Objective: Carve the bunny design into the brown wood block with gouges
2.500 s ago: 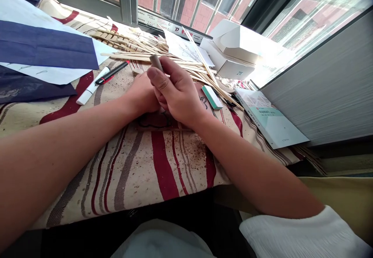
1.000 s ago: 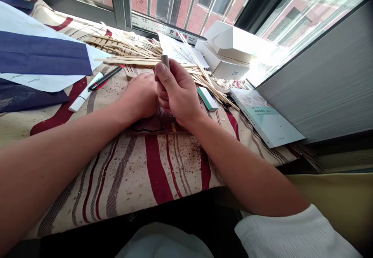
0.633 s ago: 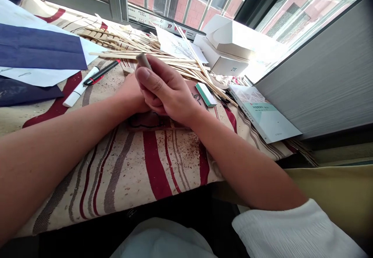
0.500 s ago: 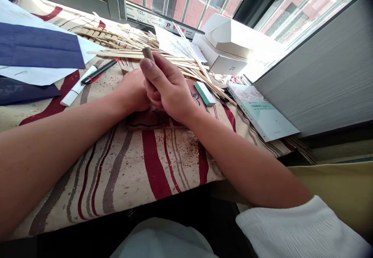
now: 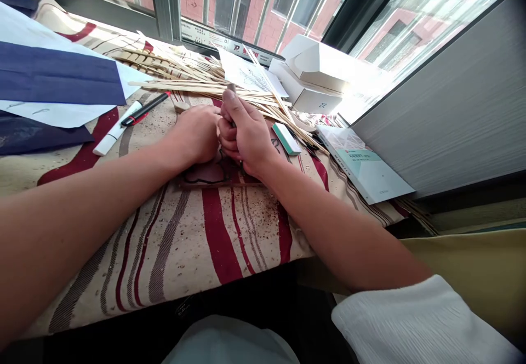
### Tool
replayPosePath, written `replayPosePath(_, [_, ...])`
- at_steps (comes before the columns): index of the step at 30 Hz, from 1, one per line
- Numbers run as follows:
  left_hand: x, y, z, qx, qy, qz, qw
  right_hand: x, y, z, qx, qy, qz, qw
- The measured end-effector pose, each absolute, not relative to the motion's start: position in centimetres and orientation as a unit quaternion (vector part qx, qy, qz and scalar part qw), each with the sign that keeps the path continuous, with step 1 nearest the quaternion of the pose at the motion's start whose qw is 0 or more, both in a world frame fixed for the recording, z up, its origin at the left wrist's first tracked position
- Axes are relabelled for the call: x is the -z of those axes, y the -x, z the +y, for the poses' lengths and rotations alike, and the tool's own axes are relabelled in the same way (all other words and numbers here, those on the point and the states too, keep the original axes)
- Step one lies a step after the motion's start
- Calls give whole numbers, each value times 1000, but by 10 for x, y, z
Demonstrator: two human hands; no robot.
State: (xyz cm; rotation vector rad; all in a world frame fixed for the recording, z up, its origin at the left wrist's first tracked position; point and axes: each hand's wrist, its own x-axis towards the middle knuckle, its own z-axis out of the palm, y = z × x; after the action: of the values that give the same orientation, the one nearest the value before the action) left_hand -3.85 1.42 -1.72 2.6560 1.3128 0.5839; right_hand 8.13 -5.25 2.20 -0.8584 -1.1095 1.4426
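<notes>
Apparently, work on the reddish-brown board is partway along: dark curving lines mark its near left part and its right side, and crumbs lie scattered on the striped cloth just in front of it, which suggests that some material has come away. How much is left cannot be told, since both hands cover the board's middle. The right hand is closed around an upright, stick-like tool over the board, fingers wrapped and thumb near the tool's top; the lower end is too hidden to read. The left hand, fingers curled, rests over the board's left part and meets the right hand's fingers; whether it grips anything underneath cannot be seen. Just beside the board's right edge sits a green-and-white block. Beyond the board lie pale wooden strips, to its left a white marker and a black pen, and well to its right a book.
</notes>
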Motion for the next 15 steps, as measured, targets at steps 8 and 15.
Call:
replayPosePath(8, [11,39,11,-135,-886,442,33,-23,-102,-52,-677,312,-473,469])
replayPosePath(15, [16,40,10,-165,-874,457,26,-28,-93,-53,-578,340,-495,553])
